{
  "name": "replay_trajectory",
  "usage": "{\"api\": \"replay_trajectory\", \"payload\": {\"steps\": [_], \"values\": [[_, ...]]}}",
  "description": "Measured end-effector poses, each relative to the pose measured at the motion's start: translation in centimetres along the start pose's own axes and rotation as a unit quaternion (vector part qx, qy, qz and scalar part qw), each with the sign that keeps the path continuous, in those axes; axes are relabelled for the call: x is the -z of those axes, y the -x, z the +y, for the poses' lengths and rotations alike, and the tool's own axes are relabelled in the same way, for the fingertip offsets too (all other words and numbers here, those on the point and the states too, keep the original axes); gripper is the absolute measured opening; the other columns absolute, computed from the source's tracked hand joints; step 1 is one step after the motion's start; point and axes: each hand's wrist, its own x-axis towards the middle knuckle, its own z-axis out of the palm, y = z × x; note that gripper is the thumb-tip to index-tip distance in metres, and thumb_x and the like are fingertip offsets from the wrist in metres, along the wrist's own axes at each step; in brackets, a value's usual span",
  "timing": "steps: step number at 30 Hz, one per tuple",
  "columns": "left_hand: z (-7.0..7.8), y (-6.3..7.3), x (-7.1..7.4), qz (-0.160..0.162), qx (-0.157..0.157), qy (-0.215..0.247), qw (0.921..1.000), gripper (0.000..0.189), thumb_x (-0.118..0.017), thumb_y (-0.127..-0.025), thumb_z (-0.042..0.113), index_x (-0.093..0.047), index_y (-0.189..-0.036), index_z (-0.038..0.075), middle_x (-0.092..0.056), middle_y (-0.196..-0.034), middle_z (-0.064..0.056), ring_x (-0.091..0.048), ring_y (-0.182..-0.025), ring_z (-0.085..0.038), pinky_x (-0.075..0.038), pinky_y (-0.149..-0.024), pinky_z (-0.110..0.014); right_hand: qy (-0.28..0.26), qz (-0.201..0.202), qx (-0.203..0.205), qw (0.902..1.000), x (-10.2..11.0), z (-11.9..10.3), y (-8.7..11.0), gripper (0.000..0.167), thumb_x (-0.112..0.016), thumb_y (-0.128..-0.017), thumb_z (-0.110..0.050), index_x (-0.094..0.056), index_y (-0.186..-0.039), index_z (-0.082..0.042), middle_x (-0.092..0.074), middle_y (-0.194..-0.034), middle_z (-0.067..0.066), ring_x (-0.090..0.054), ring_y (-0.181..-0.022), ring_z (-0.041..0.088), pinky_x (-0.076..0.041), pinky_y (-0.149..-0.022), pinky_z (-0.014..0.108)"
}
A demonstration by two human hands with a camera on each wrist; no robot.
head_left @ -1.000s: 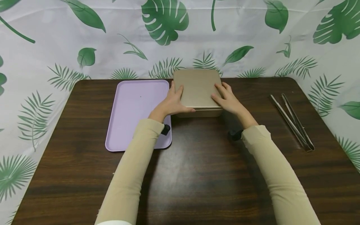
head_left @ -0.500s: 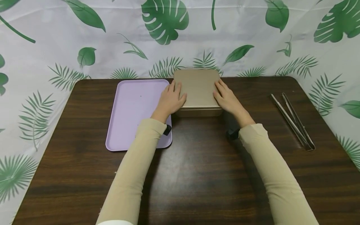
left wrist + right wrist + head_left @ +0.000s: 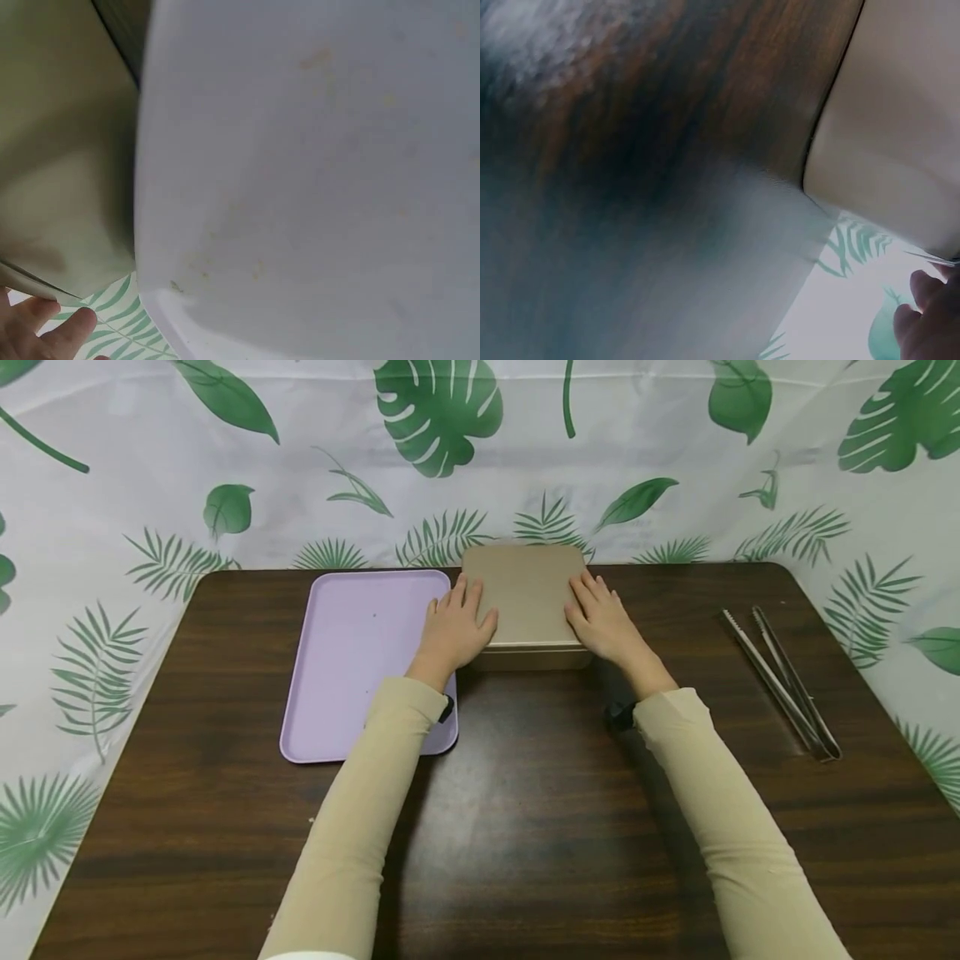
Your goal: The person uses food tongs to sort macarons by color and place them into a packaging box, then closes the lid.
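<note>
At the back of the table, a gold-beige lidded box (image 3: 525, 597) stands with its lid on. My left hand (image 3: 453, 627) rests on the lid's left edge, fingers straight and pointing away from me, thumb on the top. Across from it, my right hand (image 3: 604, 620) lies on the right edge with its fingers extended. In the left wrist view, the box's side wall (image 3: 67, 165) is seen beside the tray, with some fingertips (image 3: 71, 334) at the corner. The right wrist view has the other box wall (image 3: 892, 127). What the box contains is hidden.
A light purple tray (image 3: 337, 693) with small specks lies left of the box, partly under my left forearm. Metal tongs (image 3: 783, 685) lie spread at the right side of the dark wooden table (image 3: 540, 827). A leaf-patterned cloth (image 3: 300, 468) hangs behind.
My left thumb has moved from the lid's front edge up onto its top, and the left fingers have drawn closer together. My right hand has shifted slightly. The box stays in place.
</note>
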Motion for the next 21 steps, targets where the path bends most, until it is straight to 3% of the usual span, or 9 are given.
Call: {"api": "replay_trajectory", "payload": {"steps": [13, 21], "values": [[0.16, -0.09, -0.54, 0.012, 0.001, -0.003, 0.9999, 0.062, -0.026, -0.100, 0.046, -0.018, -0.154, 0.015, -0.009, -0.162, -0.010, -0.031, -0.141, -0.035, -0.018, -0.119, -0.052, 0.013, -0.008, -0.008, 0.9998, -0.50, 0.35, -0.02, 0.059, -0.024, -0.103, -0.033, -0.016, -0.152, -0.001, -0.008, -0.160, 0.020, -0.005, -0.148, 0.039, -0.007, -0.120, 0.058], [0.68, -0.17, -0.51, 0.002, -0.001, -0.007, 1.0000, 0.063, -0.024, -0.100, 0.046, -0.016, -0.154, 0.015, -0.008, -0.162, -0.010, -0.028, -0.143, -0.034, -0.018, -0.119, -0.052, 0.001, -0.004, -0.013, 0.9999, -0.35, 0.83, 0.15, 0.059, -0.027, -0.103, -0.031, -0.017, -0.151, 0.001, -0.007, -0.160, 0.021, -0.005, -0.148, 0.041, -0.007, -0.119, 0.059]]}}
